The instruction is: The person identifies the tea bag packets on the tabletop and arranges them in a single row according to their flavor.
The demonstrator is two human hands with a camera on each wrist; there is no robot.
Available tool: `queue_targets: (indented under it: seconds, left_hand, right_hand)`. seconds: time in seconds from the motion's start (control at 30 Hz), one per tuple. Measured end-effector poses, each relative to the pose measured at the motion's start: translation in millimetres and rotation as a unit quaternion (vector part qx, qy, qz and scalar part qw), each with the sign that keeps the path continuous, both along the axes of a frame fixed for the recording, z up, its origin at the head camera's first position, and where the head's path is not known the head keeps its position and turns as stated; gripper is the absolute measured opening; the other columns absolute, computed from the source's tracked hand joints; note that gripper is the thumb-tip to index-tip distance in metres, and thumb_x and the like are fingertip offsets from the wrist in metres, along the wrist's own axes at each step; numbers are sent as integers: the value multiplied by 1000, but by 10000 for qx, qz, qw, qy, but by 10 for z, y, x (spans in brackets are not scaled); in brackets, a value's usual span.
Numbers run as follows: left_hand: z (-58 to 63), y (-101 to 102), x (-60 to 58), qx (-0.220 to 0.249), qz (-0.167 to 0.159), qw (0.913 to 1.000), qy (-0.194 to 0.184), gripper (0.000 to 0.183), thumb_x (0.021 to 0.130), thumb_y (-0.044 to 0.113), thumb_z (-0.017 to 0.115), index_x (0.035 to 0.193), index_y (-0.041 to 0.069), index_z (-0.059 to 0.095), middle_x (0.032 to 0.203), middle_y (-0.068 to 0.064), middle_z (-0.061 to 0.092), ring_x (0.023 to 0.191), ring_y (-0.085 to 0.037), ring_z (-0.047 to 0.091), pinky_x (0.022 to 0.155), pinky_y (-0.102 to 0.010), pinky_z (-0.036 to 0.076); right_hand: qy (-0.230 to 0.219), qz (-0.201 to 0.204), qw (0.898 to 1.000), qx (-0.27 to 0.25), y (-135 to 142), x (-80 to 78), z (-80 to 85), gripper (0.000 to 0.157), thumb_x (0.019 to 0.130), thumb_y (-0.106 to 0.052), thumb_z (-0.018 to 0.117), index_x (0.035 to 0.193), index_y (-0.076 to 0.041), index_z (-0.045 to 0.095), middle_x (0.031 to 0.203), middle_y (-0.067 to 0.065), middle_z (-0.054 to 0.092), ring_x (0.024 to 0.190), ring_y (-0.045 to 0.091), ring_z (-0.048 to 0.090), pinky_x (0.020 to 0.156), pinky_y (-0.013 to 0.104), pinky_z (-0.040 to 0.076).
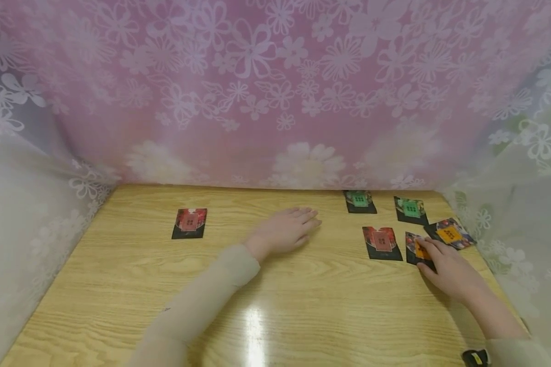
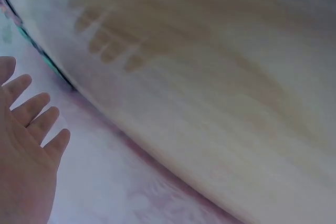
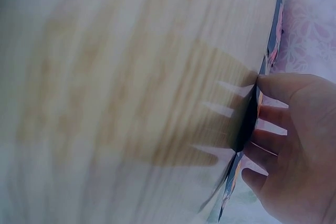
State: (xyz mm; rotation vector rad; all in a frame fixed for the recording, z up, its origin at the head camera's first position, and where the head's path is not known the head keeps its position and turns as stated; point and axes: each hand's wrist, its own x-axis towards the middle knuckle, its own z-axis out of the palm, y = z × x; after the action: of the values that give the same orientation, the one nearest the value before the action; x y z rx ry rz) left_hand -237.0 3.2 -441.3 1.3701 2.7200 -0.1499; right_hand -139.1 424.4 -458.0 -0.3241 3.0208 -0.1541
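Observation:
On the wooden table's right side, my right hand (image 1: 452, 272) lies over a flat black packet with an orange label (image 1: 412, 250). The thumb is at its near edge; spread, fairly straight fingers (image 3: 275, 141) touch its upper side. That hand covers part of the packet. A second orange-labelled packet (image 1: 450, 233) lies just beyond the fingertips, and a red-labelled packet (image 1: 382, 243) sits to the left. My left hand (image 1: 282, 230) is stretched out, palm down, over the table's middle and holds nothing. Its fingers (image 2: 34, 109) are extended in the left wrist view.
Two green-labelled packets (image 1: 360, 201) lie at the back right, one partly under the curtain edge. Another red-labelled packet (image 1: 190, 223) lies alone at the back left. Pink floral curtain (image 1: 257, 102) borders the wooden table (image 1: 312, 311). A small black object (image 1: 475, 358) shows near the right sleeve.

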Motion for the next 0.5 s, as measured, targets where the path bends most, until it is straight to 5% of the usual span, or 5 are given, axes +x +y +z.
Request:
queue_targets:
  seconds: [0.27,0.5]
  left_hand:
    - [-50,465,39,-53,-425,9988,238,57,116,41,38,169,22,32,177,-4,28,165,-21,25,137,-40,20]
    - [-53,841,85,-222,-438,9982,344,57,116,42,36,170,27,29,178,0,26,166,-18,23,137,-38,20]
  right_hand:
    - [-24,-31,10000,29,-3,-1,3,70,100,-24,71,156,8,44,152,42,43,133,67,43,108,81,39]
    - [-51,-51,10000,17,-2,-4,-1,70,100,-24,71,156,8,43,152,42,42,134,67,42,108,81,39]
